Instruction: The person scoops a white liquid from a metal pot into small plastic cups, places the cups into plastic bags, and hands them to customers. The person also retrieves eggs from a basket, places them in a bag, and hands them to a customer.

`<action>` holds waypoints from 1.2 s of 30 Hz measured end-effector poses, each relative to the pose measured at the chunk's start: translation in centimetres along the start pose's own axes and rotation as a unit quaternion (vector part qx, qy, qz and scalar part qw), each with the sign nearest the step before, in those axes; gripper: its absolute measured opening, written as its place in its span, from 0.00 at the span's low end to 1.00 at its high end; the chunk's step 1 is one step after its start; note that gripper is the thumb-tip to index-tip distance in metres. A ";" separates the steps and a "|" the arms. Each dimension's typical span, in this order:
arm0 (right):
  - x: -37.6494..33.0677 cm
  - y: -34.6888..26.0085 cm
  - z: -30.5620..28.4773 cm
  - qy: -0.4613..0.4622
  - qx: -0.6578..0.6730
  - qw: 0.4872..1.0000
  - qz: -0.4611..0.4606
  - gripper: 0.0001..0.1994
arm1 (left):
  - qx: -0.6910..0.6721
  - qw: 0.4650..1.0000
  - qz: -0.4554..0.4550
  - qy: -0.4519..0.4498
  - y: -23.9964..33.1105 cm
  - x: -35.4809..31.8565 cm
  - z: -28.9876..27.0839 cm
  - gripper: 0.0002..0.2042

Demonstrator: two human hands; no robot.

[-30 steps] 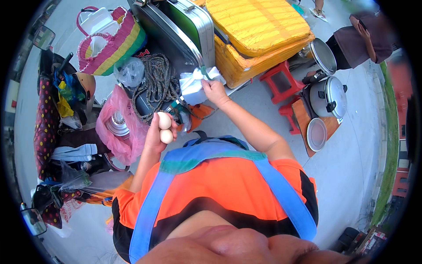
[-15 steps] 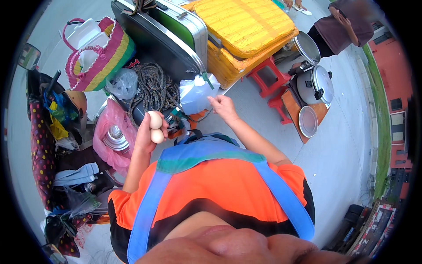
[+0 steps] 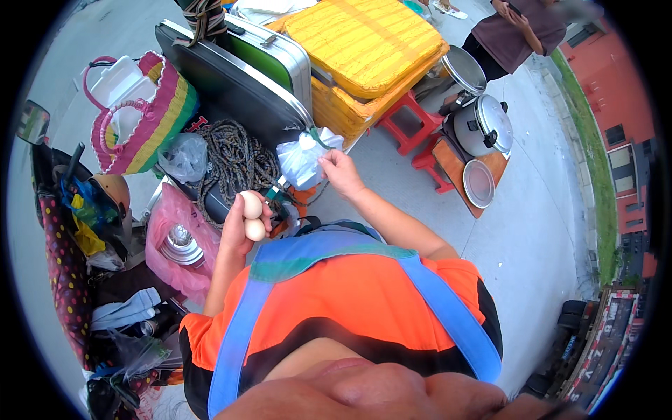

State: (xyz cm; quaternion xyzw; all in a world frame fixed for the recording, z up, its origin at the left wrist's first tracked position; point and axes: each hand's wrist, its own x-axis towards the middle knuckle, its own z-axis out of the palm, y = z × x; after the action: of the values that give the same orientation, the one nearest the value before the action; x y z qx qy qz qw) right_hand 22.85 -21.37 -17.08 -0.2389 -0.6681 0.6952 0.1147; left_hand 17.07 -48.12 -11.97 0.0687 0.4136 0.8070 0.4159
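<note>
Two pale eggs, one [image 3: 251, 204] above the other [image 3: 255, 229], rest in my left hand [image 3: 238, 236], its fingers curled round them. My right hand [image 3: 341, 175] pinches the right edge of a bunch of thin white plastic bags [image 3: 302, 162]. A green tie [image 3: 320, 138] holds the bunch near the corner of a black case [image 3: 245, 84]. Just left of the bags lies a heap of dark braided rope [image 3: 238, 157], with a clear plastic bag [image 3: 184, 157] beside it.
Left stand a striped woven basket [image 3: 150, 115] and a pink plastic bag [image 3: 162, 217] around metal lids. A yellow-wrapped box [image 3: 364, 45] sits ahead. To the right are red stools [image 3: 409, 126], a pot [image 3: 483, 126] on a wooden board [image 3: 451, 164], and a person [image 3: 514, 35] farther off.
My right hand has closed in on the plastic bags and now pulls at their edge; the bunch looks more crumpled. My left hand still holds both eggs. The whole view has shifted slightly.
</note>
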 end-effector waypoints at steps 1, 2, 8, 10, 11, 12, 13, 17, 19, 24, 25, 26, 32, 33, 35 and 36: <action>-0.3 -0.2 -0.5 -0.006 -0.027 0.999 0.016 0.08 | 0.001 1.000 -0.001 0.000 0.0 0.0 0.0 0.24; -0.8 -0.4 -1.0 -0.012 -0.054 0.998 0.031 0.08 | 0.000 1.000 0.000 -0.003 0.1 0.0 0.0 0.24; -3.0 -1.2 -8.3 0.046 0.182 0.981 0.052 0.05 | 0.011 1.000 -0.002 -0.028 1.1 0.0 1.3 0.26; -3.3 -5.9 -9.9 0.059 0.360 0.931 -0.006 0.05 | 0.036 0.999 0.001 -0.039 1.8 0.3 2.9 0.27; -3.6 -8.9 -10.4 0.067 0.405 0.911 -0.033 0.05 | 0.042 0.997 0.002 -0.069 2.0 0.7 3.4 0.28; -3.3 -9.9 -11.9 0.037 0.417 0.906 -0.052 0.05 | 0.048 0.993 0.003 -0.104 2.2 1.3 4.0 0.29; -2.9 -10.7 -13.0 0.008 0.427 0.901 -0.072 0.06 | 0.052 0.989 0.004 -0.140 2.5 2.1 5.0 0.30; -2.0 -12.3 -14.5 -0.008 0.463 0.882 -0.087 0.06 | 0.118 0.966 0.022 -0.229 3.9 4.6 11.7 0.33; -1.7 -13.2 -15.1 0.042 0.415 0.900 -0.126 0.06 | 0.131 0.952 -0.007 -0.276 4.2 6.1 14.9 0.36; -0.3 -14.3 -18.5 0.128 0.148 0.952 -0.237 0.05 | 0.128 0.897 -0.148 -0.396 1.5 10.2 23.5 0.40; 0.3 -14.0 -19.5 0.133 0.085 0.953 -0.259 0.04 | 0.114 0.875 -0.207 -0.422 0.6 11.2 25.2 0.41; 0.9 -13.8 -20.7 0.138 0.022 0.950 -0.281 0.04 | 0.131 0.878 -0.216 -0.406 -0.9 12.5 26.5 0.41; 5.3 -14.4 -29.4 0.051 0.070 0.963 -0.256 0.06 | 0.142 0.965 -0.089 -0.200 -6.8 23.7 32.3 0.39; 6.0 -14.7 -30.9 0.039 0.087 0.965 -0.242 0.06 | 0.128 0.968 -0.091 -0.194 -7.4 25.3 33.3 0.40; 7.4 -15.4 -33.7 0.015 0.122 0.969 -0.213 0.07 | 0.111 0.965 -0.115 -0.209 -8.3 27.4 35.2 0.35; 8.0 -15.5 -35.5 0.006 0.074 0.978 -0.195 0.07 | 0.124 0.958 -0.123 -0.226 -9.0 28.5 36.0 0.30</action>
State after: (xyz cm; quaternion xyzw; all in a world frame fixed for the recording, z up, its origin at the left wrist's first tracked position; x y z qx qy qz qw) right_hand 30.69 14.77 -2.99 -0.0990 -0.6479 0.7058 0.2689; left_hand 20.67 -2.59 -1.81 0.2488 0.4107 0.6555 0.5829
